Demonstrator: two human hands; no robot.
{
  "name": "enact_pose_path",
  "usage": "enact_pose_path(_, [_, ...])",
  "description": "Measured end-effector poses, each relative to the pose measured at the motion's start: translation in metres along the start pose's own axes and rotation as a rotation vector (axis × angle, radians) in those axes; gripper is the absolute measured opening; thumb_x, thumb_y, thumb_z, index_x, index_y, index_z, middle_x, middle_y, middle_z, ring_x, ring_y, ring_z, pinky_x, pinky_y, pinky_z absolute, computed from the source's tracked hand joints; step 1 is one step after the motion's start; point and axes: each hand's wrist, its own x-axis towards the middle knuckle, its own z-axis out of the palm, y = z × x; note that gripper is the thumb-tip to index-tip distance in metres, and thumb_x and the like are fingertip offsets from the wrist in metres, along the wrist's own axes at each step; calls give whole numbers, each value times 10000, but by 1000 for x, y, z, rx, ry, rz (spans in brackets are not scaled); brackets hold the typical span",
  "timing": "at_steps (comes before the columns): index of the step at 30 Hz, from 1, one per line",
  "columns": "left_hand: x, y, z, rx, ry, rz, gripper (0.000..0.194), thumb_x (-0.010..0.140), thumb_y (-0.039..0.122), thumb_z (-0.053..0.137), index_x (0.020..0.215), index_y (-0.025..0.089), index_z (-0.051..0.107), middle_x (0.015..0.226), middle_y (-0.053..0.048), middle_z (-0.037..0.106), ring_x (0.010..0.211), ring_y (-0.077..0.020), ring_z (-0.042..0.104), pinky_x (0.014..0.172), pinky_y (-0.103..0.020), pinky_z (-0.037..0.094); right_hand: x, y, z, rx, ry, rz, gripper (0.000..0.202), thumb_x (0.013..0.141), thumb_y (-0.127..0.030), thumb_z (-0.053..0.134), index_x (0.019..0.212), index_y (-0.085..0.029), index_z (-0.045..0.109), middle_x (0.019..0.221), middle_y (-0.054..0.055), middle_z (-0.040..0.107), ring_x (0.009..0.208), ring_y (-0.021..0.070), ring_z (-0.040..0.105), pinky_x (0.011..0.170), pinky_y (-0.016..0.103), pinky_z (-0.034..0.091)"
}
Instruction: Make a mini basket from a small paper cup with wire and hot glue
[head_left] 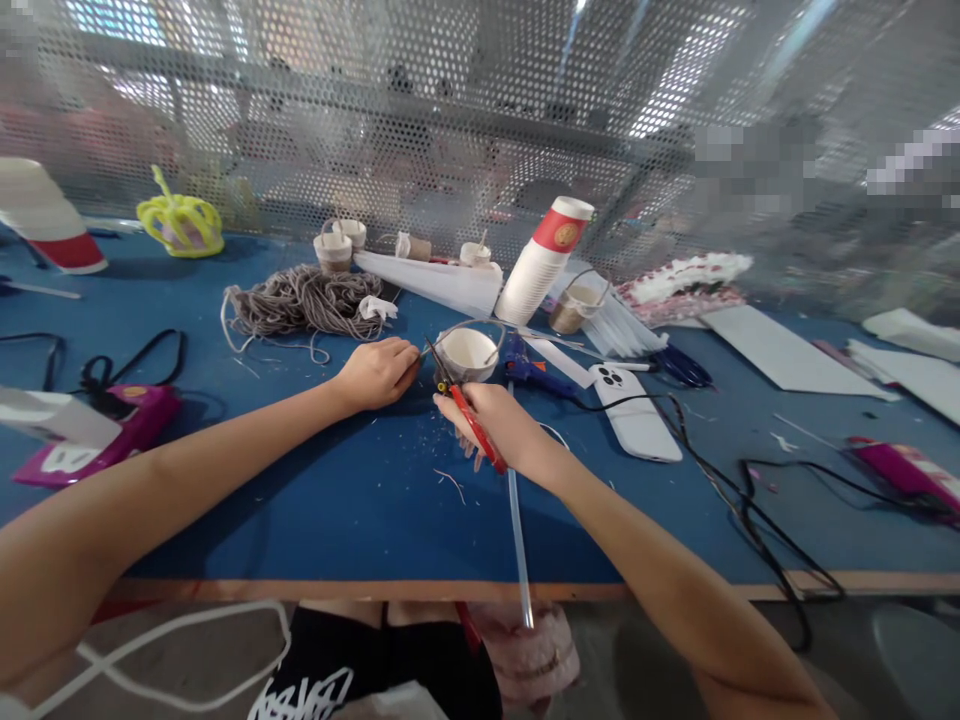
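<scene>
Near the middle of the table, my right hand (495,425) is closed round red-handled pliers (472,420); their dark jaws point up and to the left, beside a small white-lined paper cup (469,353). A thin grey cord (472,322) arches over that cup. At its left end the fingers of my left hand (381,374) are pinched together on the cord. The jaws lie close to this end; whether they touch the cord I cannot tell. A blue glue gun (534,368) with a clear glue stick (519,540) lies just right of the cup.
Grey yarn (300,300) lies behind my left hand. Stacked paper cups (544,262) lean behind the work, near small wrapped cups (333,250). A white phone (636,412) and black cables (697,460) lie right, a magenta glue gun (135,430) left. Perforated metal (450,120) borders the back.
</scene>
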Motion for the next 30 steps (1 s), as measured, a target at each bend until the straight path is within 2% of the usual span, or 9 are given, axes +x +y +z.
enact_pose_path(5, [0, 0, 0, 28, 14, 13, 325, 904, 197, 299, 703, 138, 547, 619, -56, 577, 563, -138, 520, 510, -242, 411, 1, -2, 3, -42, 76, -42, 382, 841, -451, 451, 556, -198, 419, 461, 2, 531, 419, 101, 494, 462, 239, 347])
enact_pose_path(9, [0, 1, 0, 36, 45, 11, 319, 906, 199, 313, 700, 134, 548, 615, -58, 581, 563, -139, 534, 499, -239, 406, 0, -3, 6, -260, 212, -21, 399, 846, -461, 417, 559, -189, 468, 506, 47, 568, 462, 136, 521, 488, 268, 352])
enact_pose_path(14, [-1, 1, 0, 13, 57, -23, 291, 910, 213, 333, 746, 138, 560, 653, -55, 619, 595, -136, 574, 527, -232, 437, -3, -7, 14, -526, 348, 63, 414, 838, -459, 408, 807, -99, 609, 740, 170, 661, 670, 263, 639, 566, 327, 418])
enact_pose_path(19, [-3, 0, 1, -8, 84, -31, 291, 911, 232, 342, 739, 141, 559, 652, -58, 630, 597, -138, 589, 536, -238, 448, -3, -9, 22, -598, 398, 68, 462, 850, -460, 386, 917, -54, 596, 791, 205, 647, 717, 294, 655, 561, 332, 441])
enact_pose_path(26, [-2, 1, -1, 31, 138, 9, 309, 922, 230, 348, 726, 130, 566, 628, -59, 636, 566, -134, 593, 510, -232, 440, -2, -7, 27, -648, 470, 59, 456, 856, -443, 366, 928, -43, 575, 815, 216, 630, 709, 294, 653, 555, 337, 453])
enact_pose_path(30, [-2, 2, -1, 33, 122, 16, 307, 924, 236, 344, 756, 135, 580, 641, -52, 648, 572, -124, 601, 526, -223, 452, -2, -10, 27, -645, 452, 59, 492, 873, -462, 321, 929, -41, 571, 804, 216, 626, 715, 289, 651, 553, 334, 457])
